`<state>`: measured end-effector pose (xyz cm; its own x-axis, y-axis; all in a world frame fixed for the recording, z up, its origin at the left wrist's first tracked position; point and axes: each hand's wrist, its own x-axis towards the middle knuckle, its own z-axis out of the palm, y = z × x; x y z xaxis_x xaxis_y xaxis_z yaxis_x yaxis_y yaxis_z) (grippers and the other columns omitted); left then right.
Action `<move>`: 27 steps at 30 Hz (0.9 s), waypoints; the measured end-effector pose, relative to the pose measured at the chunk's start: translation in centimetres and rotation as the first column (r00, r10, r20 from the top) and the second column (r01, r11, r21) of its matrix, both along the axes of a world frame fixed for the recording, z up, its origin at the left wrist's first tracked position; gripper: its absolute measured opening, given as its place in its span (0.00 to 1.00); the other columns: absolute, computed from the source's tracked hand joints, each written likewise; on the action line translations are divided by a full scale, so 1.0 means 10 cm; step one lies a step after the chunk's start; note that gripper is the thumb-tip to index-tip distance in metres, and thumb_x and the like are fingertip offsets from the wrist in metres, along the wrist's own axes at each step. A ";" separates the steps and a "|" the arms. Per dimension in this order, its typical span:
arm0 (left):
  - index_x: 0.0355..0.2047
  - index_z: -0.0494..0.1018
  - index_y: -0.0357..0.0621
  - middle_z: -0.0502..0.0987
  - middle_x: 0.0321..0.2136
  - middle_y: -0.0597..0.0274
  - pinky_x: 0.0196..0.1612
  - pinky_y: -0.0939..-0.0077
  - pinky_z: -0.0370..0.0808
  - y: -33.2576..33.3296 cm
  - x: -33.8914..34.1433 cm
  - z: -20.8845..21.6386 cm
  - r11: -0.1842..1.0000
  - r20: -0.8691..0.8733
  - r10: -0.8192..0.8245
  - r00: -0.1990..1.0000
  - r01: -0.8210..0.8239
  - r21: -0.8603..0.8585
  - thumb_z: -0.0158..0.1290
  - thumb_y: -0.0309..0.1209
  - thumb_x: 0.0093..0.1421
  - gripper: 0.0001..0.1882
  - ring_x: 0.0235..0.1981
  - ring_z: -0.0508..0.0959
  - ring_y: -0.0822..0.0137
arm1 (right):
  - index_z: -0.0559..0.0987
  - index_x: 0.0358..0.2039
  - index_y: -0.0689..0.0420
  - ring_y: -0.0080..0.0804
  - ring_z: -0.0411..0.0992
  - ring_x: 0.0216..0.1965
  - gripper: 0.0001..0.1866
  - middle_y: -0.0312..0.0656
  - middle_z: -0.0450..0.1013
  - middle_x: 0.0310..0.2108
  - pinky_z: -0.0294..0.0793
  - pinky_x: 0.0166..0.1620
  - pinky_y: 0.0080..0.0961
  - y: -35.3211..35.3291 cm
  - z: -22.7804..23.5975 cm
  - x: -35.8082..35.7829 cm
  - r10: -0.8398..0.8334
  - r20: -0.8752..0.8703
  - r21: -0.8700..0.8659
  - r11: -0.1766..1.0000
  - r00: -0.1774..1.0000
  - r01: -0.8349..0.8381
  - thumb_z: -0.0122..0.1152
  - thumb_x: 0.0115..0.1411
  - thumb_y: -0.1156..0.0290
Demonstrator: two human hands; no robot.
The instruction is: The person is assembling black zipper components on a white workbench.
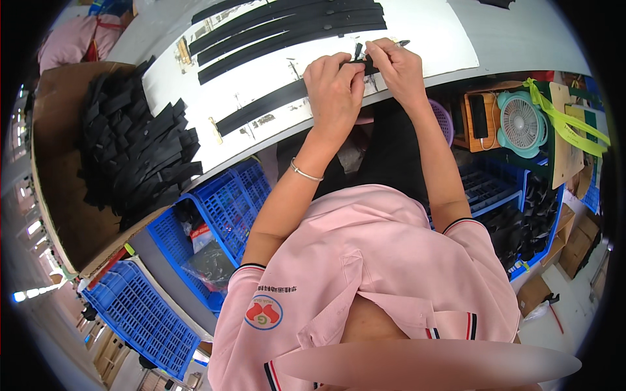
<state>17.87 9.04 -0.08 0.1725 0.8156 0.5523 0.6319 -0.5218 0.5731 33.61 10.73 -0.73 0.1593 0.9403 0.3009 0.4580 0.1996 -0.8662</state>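
Observation:
A long black fabric strip point(264, 107) lies across the white board point(443, 39) near its front edge. My left hand point(334, 88) is closed at the strip's right part, thumb and fingers pinched on it. Close beside it, my right hand point(399, 70) is also closed, its thumb and index finger pinched near the strip's right end. What lies between those right fingertips is too small to make out. A small black piece point(358, 50) stands between the two hands. Farther back, several more black strips point(287, 32) lie side by side on the board.
At the left, a cardboard box point(55, 163) holds a heap of black fabric pieces point(130, 143). Blue plastic crates point(140, 313) stand below the table's edge. To the right are a green fan point(521, 124) and a phone point(478, 116). Another person point(75, 42) is at the far left.

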 end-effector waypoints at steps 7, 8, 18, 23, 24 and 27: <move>0.35 0.84 0.46 0.82 0.42 0.65 0.55 0.64 0.67 -0.01 -0.02 -0.01 1.000 0.013 0.003 1.000 -0.003 -0.001 0.65 0.27 0.55 0.06 0.48 0.76 0.59 | 0.84 0.32 0.58 0.20 0.67 0.18 0.11 0.37 0.72 0.17 0.66 0.24 0.22 -0.08 0.04 0.02 0.035 -0.086 -0.007 0.999 0.996 -0.036 0.63 0.67 0.64; 0.35 0.84 0.46 0.82 0.42 0.65 0.55 0.64 0.67 -0.02 -0.01 -0.01 1.000 0.015 0.000 1.000 0.000 -0.004 0.65 0.27 0.55 0.06 0.48 0.76 0.59 | 0.84 0.32 0.58 0.20 0.67 0.18 0.11 0.37 0.72 0.17 0.66 0.24 0.22 -0.08 0.03 0.03 0.035 -0.085 -0.007 0.999 0.996 -0.035 0.63 0.67 0.64; 0.35 0.84 0.46 0.81 0.42 0.65 0.55 0.62 0.67 0.01 -0.03 -0.01 1.000 0.012 0.020 1.000 -0.020 -0.007 0.65 0.27 0.54 0.07 0.48 0.76 0.58 | 0.82 0.28 0.59 0.22 0.69 0.19 0.13 0.39 0.73 0.18 0.69 0.26 0.24 -0.03 0.06 0.03 0.099 0.056 0.046 0.994 0.994 -0.101 0.61 0.67 0.65; 0.49 0.81 0.49 0.73 0.58 0.52 0.66 0.39 0.54 -0.22 -0.12 0.09 0.998 -0.102 0.042 0.994 -0.047 -0.046 0.61 0.27 0.58 0.17 0.63 0.68 0.47 | 0.82 0.32 0.67 0.21 0.75 0.28 0.13 0.37 0.79 0.26 0.74 0.34 0.21 -0.13 0.10 0.07 0.023 -0.254 -0.161 0.985 0.967 -0.065 0.57 0.69 0.70; 0.53 0.80 0.50 0.72 0.60 0.51 0.67 0.35 0.50 -0.30 -0.14 0.10 0.996 -0.114 0.037 0.993 -0.046 -0.080 0.61 0.28 0.59 0.20 0.65 0.66 0.46 | 0.83 0.32 0.66 0.20 0.75 0.29 0.13 0.37 0.79 0.27 0.73 0.34 0.19 -0.16 0.10 0.10 -0.008 -0.291 -0.150 0.988 0.957 -0.037 0.56 0.70 0.70; 0.59 0.77 0.51 0.68 0.63 0.48 0.68 0.33 0.46 -0.37 -0.26 0.03 0.987 -0.153 -0.013 0.988 -0.011 -0.159 0.59 0.35 0.63 0.23 0.68 0.62 0.46 | 0.83 0.33 0.65 0.18 0.72 0.27 0.13 0.37 0.79 0.30 0.73 0.32 0.17 -0.20 0.06 0.12 -0.071 -0.191 -0.039 0.997 0.979 0.064 0.58 0.71 0.70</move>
<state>15.31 5.30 0.19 0.2459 0.8907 0.3823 0.7182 -0.4323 0.5453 34.80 8.78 -0.14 0.2747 0.9340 0.2283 0.2938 0.1446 -0.9449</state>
